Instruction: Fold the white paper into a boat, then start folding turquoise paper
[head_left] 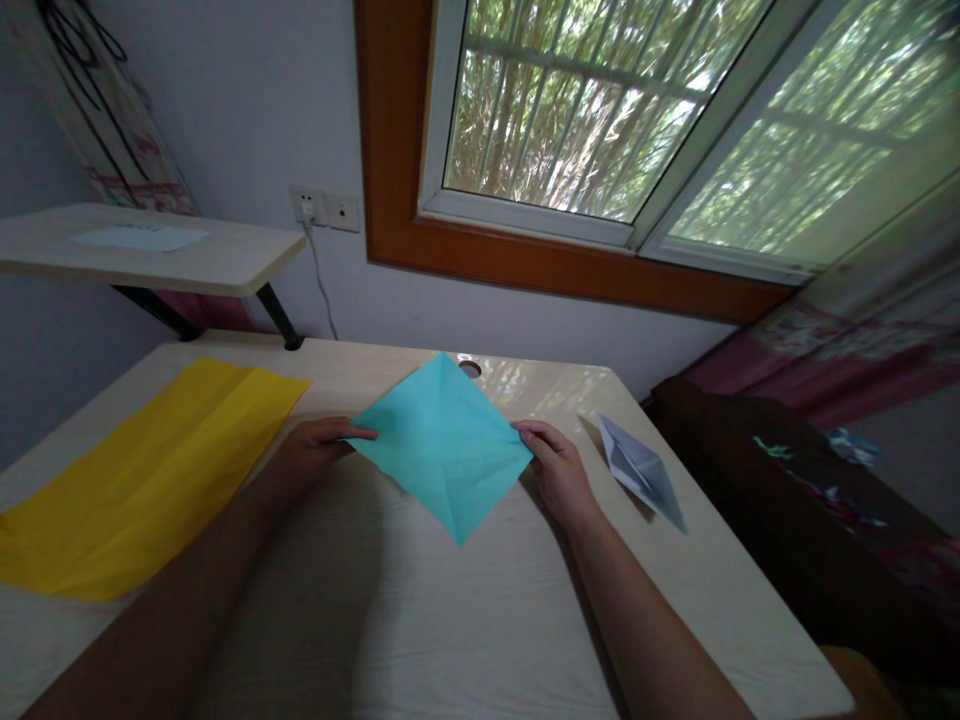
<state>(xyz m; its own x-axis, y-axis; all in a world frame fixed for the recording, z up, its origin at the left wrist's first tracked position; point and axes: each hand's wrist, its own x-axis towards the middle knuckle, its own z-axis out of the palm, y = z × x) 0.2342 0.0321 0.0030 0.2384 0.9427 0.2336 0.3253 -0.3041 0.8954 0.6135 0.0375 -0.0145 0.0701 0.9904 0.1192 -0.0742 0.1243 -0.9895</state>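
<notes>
A square sheet of turquoise paper (448,450) is held up over the desk, turned so that one corner points toward me. Faint crease lines cross it through the middle. My left hand (319,445) pinches its left corner, with fingers on top. The right corner is gripped between the thumb and fingers of my right hand (553,462). To the right of that hand lies a folded white paper boat (641,468). Yellow paper (142,480), a large sheet with creases, lies flat on the left beside my left forearm.
The pale wooden desk (465,640) has a round cable hole (469,369) near its back edge. A raised shelf (150,250) on black legs stands at the back left. Beyond the right edge is a dark piece of furniture (810,500) with small items on it.
</notes>
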